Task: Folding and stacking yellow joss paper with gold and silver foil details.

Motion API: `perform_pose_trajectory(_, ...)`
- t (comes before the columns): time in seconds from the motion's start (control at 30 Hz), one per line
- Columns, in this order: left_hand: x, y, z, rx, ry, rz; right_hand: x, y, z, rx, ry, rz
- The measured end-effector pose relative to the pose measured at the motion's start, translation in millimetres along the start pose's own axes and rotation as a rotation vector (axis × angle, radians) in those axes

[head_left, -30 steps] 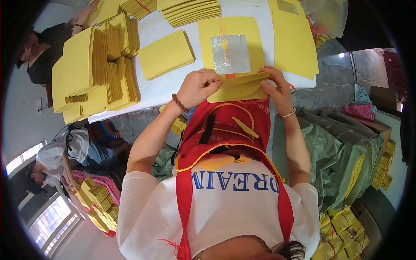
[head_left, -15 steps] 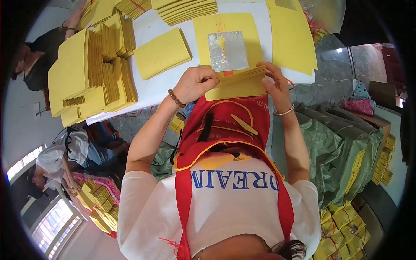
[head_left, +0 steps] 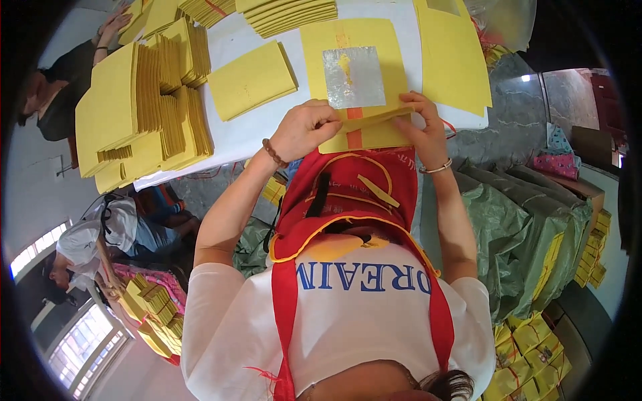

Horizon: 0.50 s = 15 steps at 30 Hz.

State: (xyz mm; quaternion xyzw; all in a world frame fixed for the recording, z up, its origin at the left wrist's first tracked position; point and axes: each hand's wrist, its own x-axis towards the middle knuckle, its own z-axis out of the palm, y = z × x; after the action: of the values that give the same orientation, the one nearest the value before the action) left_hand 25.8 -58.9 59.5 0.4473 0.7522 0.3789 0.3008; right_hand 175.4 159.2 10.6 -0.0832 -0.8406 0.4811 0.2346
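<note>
In front of me on the white-covered table lies yellow paper point(head_left: 368, 33) with a silver foil square point(head_left: 354, 77) and an orange stripe. Its near part is lifted into a narrow fold point(head_left: 378, 120), and the stripe shows again below it. My left hand point(head_left: 307, 130) pinches the left end of this fold between thumb and curled fingers. At the right end my right hand point(head_left: 424, 134) grips it, thumb on the near side and fingers behind. How many sheets the fold holds I cannot tell.
A thin yellow paper stack point(head_left: 253, 80) lies left of the foil; taller folded stacks point(head_left: 114, 100) stand further left. Flat yellow sheets point(head_left: 455, 60) lie at right. Beyond the left edge, one person point(head_left: 63, 90) is at the table and another point(head_left: 114, 227) handles yellow bundles. Green-wrapped piles point(head_left: 508, 227) stand at right.
The lifted paper has tipped from showing its broad face to showing a narrow edge, uncovering the orange stripe below. My right fingers have closed further onto it. My left hand has shifted slightly right.
</note>
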Motion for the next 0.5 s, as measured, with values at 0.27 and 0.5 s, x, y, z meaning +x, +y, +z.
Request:
perform_pose_trajectory(0.27, -11.7, -7.6, -8.1, 0.581, 0.285, 0.267, 2.0, 3.4, 1.8, 0.446, -0.023, 0.411)
perform_pose_trajectory(0.5, -10.3, -6.6, -10.7, 0.797, 0.408, 0.419, 11.7, -11.5, -12.0, -0.058, 0.006, -0.102)
